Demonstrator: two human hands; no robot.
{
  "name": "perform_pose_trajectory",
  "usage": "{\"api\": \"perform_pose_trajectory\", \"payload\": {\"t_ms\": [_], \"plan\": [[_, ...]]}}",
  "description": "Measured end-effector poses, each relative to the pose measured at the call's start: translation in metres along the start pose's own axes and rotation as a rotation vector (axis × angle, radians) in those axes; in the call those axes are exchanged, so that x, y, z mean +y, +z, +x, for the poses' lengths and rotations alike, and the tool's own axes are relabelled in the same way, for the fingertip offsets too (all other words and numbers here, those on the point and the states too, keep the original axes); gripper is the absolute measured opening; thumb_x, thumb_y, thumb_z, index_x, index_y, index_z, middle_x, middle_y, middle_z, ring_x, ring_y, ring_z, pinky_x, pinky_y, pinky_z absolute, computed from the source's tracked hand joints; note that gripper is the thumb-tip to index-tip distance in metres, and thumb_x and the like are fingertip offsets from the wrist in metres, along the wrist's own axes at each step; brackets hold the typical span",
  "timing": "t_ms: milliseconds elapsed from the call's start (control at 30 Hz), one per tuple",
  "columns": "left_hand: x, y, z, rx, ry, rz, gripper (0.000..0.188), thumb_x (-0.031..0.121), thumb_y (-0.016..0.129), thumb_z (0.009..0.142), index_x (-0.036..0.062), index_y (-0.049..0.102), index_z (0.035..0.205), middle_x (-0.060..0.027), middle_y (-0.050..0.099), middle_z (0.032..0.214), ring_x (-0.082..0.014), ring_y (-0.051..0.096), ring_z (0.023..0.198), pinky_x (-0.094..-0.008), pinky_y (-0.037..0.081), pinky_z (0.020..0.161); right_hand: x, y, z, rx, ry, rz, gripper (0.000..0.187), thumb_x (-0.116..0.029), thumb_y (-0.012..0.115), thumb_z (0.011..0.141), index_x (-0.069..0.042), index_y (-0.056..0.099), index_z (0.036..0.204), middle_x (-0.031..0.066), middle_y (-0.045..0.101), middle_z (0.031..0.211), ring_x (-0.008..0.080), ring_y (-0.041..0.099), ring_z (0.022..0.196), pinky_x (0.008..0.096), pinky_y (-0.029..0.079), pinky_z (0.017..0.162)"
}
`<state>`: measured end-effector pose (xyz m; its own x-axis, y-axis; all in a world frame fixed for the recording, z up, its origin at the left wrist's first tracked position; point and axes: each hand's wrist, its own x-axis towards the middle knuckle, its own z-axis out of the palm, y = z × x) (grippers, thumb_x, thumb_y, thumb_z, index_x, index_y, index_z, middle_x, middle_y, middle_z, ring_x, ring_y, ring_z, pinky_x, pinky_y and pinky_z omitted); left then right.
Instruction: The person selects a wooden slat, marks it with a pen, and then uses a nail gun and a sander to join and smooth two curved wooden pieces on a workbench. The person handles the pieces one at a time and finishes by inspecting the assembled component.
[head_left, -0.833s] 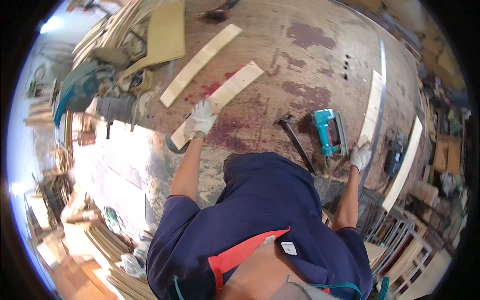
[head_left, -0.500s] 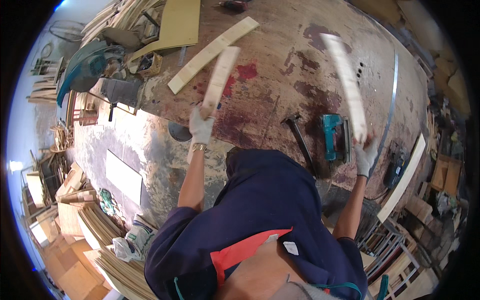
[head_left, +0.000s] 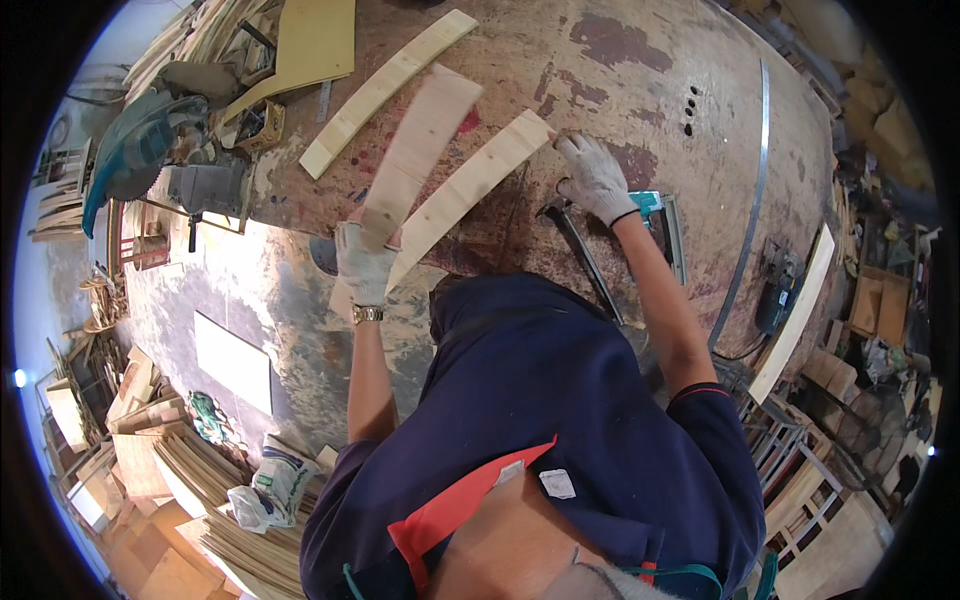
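My left hand (head_left: pixel 365 262), in a white work glove, grips a flat wooden strip (head_left: pixel 425 135) near its lower part, fingers wrapped round it. My right hand (head_left: pixel 597 182), also gloved, holds the far end of a second wooden strip (head_left: pixel 475 180) with its fingertips. This strip slants down toward the left hand, its lower end beside that hand. Another pale wooden strip (head_left: pixel 390 92) lies on the worn brown table (head_left: pixel 520 50) beyond them. Below my right wrist lie a hammer (head_left: pixel 583 255) and a teal power tool (head_left: pixel 650 205), partly covered by the forearm.
A circular saw (head_left: pixel 135 165) stands at the left edge, with a yellow sheet (head_left: pixel 315 50) close by. On the right lie a long metal ruler (head_left: pixel 757 190), a dark power tool (head_left: pixel 778 290) and a wooden strip (head_left: pixel 797 310). Stacked boards (head_left: pixel 190 460) fill the lower left.
My right hand has swung left across the table with its strip, bringing it from the right side to beside the left hand's strip. The left hand's strip now tilts further right.
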<state>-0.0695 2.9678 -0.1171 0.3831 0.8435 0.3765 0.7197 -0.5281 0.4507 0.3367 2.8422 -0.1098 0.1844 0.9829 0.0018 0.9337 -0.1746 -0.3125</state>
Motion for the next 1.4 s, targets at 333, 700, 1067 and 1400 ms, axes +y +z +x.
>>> {"api": "perform_pose_trajectory", "payload": {"t_ms": [333, 700, 1067, 1400], "plan": [[0.023, 0.051, -0.016, -0.085, 0.084, 0.011, 0.062, 0.033, 0.092, 0.073, 0.0046, 0.068, 0.122, -0.0153, 0.069, 0.114, -0.0376, 0.065, 0.106, -0.0476, 0.053, 0.096, -0.032, 0.067, -0.107, -0.324, 0.499, 0.054, 0.059, -0.023, 0.080, 0.085, -0.006, 0.049, 0.133, 0.0206, 0.065, 0.127, 0.0423, 0.069, 0.111, 0.0515, 0.059, 0.089], [0.036, 0.059, -0.047, -0.182, -0.431, 0.175, 0.093, 0.040, 0.085, 0.080, 0.0072, 0.045, 0.157, -0.0240, 0.051, 0.152, -0.0435, 0.047, 0.140, -0.0511, 0.041, 0.118, 0.000, 0.050, -0.019, 0.045, 0.348, 0.092, 0.047, -0.028, 0.076, 0.089, -0.003, 0.059, 0.125, 0.0242, 0.063, 0.124, 0.0448, 0.068, 0.110, 0.0530, 0.058, 0.090], [-0.078, 0.022, -0.160, 0.017, -0.848, -0.420, 0.060, 0.001, 0.063, 0.088, -0.0015, 0.054, 0.147, -0.0156, 0.069, 0.112, -0.0215, 0.064, 0.097, -0.0354, 0.052, 0.090, 0.036, 0.106, 0.085, 0.079, 0.328, 0.138, 0.029, -0.030, 0.071, 0.088, -0.005, 0.072, 0.103, 0.0266, 0.068, 0.112, 0.0456, 0.067, 0.107, 0.0536, 0.054, 0.093], [-0.114, -0.011, -0.128, -0.305, -0.643, 0.101, 0.072, 0.007, 0.070, 0.093, 0.0134, 0.046, 0.161, -0.0235, 0.070, 0.133, -0.0382, 0.071, 0.114, -0.0432, 0.054, 0.092, 0.048, 0.077, 0.014, -0.066, 0.088, 0.249, 0.039, -0.021, 0.074, 0.075, -0.001, 0.071, 0.108, 0.0203, 0.068, 0.107, 0.0448, 0.066, 0.104, 0.0501, 0.054, 0.091]]}}
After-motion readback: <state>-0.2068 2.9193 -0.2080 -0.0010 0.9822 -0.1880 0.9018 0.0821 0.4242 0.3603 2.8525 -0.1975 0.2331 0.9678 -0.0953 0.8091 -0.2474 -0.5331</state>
